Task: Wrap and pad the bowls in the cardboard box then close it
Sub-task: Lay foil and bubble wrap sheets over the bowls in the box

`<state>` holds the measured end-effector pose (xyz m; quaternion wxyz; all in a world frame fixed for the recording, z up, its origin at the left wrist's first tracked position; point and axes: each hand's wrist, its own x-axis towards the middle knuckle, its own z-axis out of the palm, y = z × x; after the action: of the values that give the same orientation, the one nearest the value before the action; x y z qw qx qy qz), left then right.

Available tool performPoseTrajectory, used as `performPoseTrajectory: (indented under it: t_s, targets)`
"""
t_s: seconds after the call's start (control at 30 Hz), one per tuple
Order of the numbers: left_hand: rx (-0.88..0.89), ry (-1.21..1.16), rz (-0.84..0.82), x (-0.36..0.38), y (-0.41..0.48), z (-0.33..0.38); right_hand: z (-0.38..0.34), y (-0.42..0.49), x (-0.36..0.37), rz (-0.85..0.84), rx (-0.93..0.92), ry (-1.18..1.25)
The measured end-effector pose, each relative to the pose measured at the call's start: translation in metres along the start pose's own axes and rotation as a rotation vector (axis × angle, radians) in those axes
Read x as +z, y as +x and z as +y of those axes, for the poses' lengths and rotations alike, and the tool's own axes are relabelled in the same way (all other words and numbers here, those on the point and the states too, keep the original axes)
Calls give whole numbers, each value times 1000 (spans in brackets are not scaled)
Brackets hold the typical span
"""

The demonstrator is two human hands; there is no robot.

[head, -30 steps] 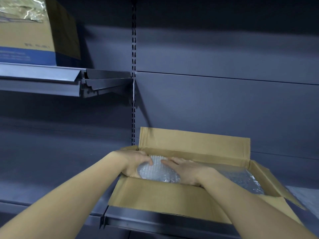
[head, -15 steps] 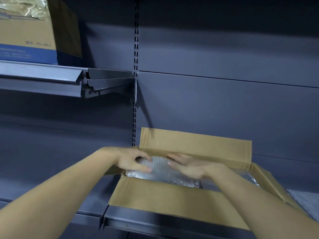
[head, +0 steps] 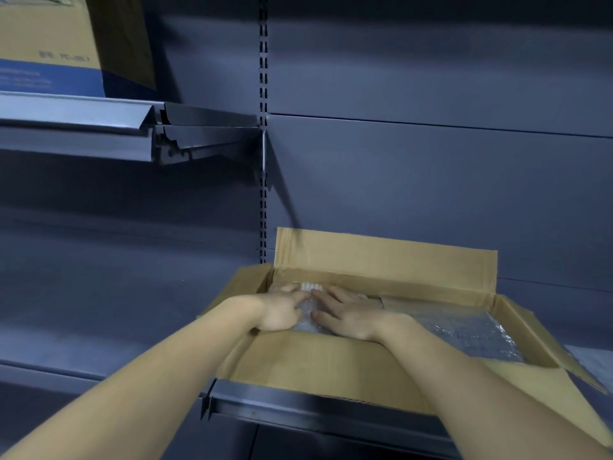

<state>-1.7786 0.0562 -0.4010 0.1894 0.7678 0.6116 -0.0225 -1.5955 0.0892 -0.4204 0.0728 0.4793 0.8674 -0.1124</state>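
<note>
An open cardboard box point(head: 331, 366) stands on a dark metal shelf, all its flaps folded outward. In its left end lies a bubble-wrapped bundle point(head: 303, 323); what is inside it is hidden. My left hand point(head: 282, 310) grips the bundle's left side, index finger stretched across the top. My right hand point(head: 348, 315) lies over its right side, fingers spread on top and thumb on the near side. The two index fingers almost touch. More bubble wrap point(head: 471, 333) lines the right part of the box.
The shelf's front edge point(head: 298, 406) runs just below the box's near flap. An upper shelf point(head: 76, 111) at the left carries a brown and blue carton point(head: 49, 44). A pale sheet point(head: 593, 360) lies on the shelf right of the box.
Half a second ago both hands held the bundle raised above the box's rim. It has since been lowered into the left end, and the hands have come closer together on top.
</note>
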Motion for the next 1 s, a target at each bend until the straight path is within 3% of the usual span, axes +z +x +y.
performPoseTrajectory:
  t_s: [0.17,0.33,0.5,0.63,0.83,1.0]
  targets:
    - [-26,33,-39,-1,1,2,0,0,0,7,3,-6]
    - [25,160,142,-3,-9,4,-1,-3,0,60,-8,-2]
    - [-73,196,-68,-6,-8,6,-1,-1,2,43,3,-23]
    - [-92,217,-97,-7,-5,7,0,1,2,26,13,-28]
    - [-58,160,28,-9,-6,7,-4,-9,-12,99,-6,36]
    - [-21,159,216,-18,-10,19,11,-19,-22,232,95,46]
